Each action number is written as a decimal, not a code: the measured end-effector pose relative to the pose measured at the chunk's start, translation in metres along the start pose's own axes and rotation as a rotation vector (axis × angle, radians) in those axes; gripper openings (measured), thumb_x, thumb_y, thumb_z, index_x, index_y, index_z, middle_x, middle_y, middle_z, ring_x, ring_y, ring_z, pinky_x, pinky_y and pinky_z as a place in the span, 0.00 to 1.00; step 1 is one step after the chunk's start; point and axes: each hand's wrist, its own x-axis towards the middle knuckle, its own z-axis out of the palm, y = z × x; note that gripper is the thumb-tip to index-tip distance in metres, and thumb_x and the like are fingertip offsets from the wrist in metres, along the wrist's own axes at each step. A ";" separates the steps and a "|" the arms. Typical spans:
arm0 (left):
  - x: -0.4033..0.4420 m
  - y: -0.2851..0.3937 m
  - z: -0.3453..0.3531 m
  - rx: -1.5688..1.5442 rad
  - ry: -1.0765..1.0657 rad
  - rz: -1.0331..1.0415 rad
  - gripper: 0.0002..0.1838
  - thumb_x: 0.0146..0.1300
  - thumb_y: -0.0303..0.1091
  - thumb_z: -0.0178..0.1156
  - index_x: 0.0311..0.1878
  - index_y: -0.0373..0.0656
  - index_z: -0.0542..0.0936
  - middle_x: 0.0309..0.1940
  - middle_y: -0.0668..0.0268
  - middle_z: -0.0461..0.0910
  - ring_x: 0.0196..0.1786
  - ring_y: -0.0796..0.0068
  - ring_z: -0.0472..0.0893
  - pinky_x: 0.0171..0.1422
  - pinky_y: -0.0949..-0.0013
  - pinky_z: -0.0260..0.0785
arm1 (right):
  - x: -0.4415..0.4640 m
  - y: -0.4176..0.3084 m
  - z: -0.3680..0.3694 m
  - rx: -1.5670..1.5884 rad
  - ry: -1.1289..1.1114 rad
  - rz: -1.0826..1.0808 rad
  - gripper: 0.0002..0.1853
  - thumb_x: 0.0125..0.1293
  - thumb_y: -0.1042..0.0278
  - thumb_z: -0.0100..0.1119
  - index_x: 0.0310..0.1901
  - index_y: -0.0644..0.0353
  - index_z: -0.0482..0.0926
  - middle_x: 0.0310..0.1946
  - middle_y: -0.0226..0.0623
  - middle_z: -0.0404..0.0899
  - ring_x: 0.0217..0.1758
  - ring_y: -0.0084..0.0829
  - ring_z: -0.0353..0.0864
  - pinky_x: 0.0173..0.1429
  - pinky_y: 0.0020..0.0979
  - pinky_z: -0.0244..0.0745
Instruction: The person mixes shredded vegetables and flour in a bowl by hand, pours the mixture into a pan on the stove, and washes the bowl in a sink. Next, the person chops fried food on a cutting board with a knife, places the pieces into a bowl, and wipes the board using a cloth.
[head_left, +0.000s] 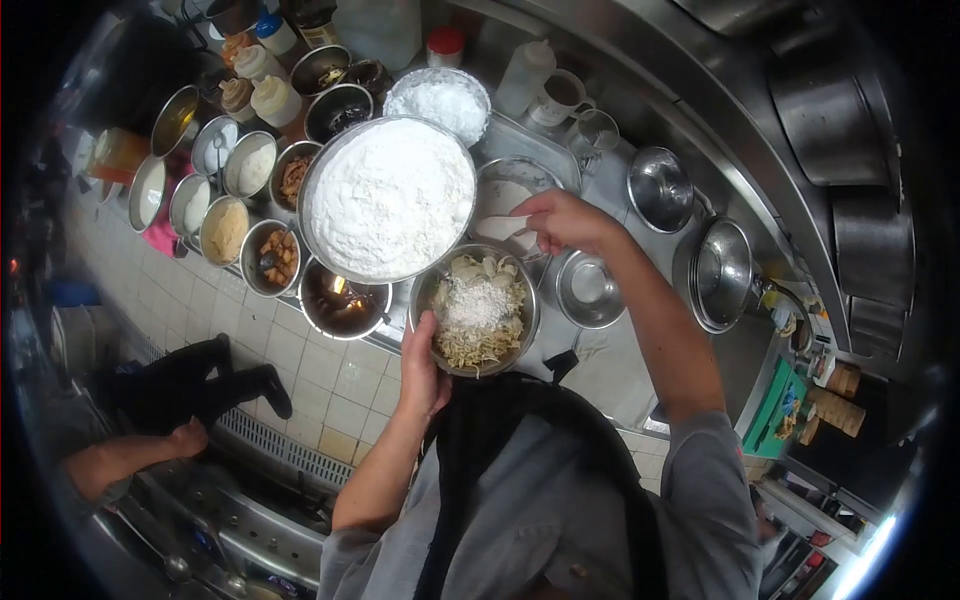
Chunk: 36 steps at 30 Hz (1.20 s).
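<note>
My left hand (426, 368) is closed on the near left side of a metal mixing bowl (530, 335). Pale shredded food (470, 345) fills this bowl, with a heap of white powder (483, 302) on top. Above and to the right, my right hand (566, 222) pinches a white spoon (500, 225). The spoon is over a steel container (555, 178) with white powder inside, and its tip looks low, near the powder. A large bowl (310, 240) heaped with white powder stands just left of both.
Several small bowls of ingredients line the left, among them a bowl with brown chunks (272, 257). Squeeze bottles (275, 100) stand behind them. On the right are an upper steel bowl (660, 190) and a sieve (722, 270). Another person's arm (130, 458) shows at lower left.
</note>
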 end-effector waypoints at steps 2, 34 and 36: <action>-0.001 0.002 0.003 0.004 -0.002 -0.010 0.32 0.76 0.51 0.54 0.73 0.38 0.65 0.67 0.53 0.74 0.66 0.57 0.78 0.71 0.52 0.73 | -0.012 0.004 -0.004 0.104 0.018 -0.002 0.20 0.72 0.77 0.51 0.62 0.68 0.78 0.30 0.37 0.81 0.25 0.22 0.77 0.27 0.27 0.74; -0.001 0.002 0.003 -0.048 0.034 -0.030 0.31 0.77 0.43 0.52 0.76 0.37 0.60 0.69 0.53 0.70 0.71 0.61 0.72 0.75 0.57 0.67 | 0.043 0.012 0.017 -0.826 0.075 -0.444 0.26 0.62 0.82 0.49 0.65 0.70 0.75 0.40 0.53 0.86 0.37 0.46 0.88 0.45 0.36 0.84; 0.001 0.003 0.002 -0.059 0.034 -0.054 0.32 0.77 0.43 0.52 0.76 0.37 0.59 0.69 0.54 0.70 0.70 0.61 0.72 0.75 0.57 0.67 | 0.033 0.004 0.015 -0.631 0.008 -0.282 0.26 0.64 0.82 0.49 0.64 0.71 0.75 0.37 0.51 0.86 0.34 0.41 0.88 0.42 0.35 0.84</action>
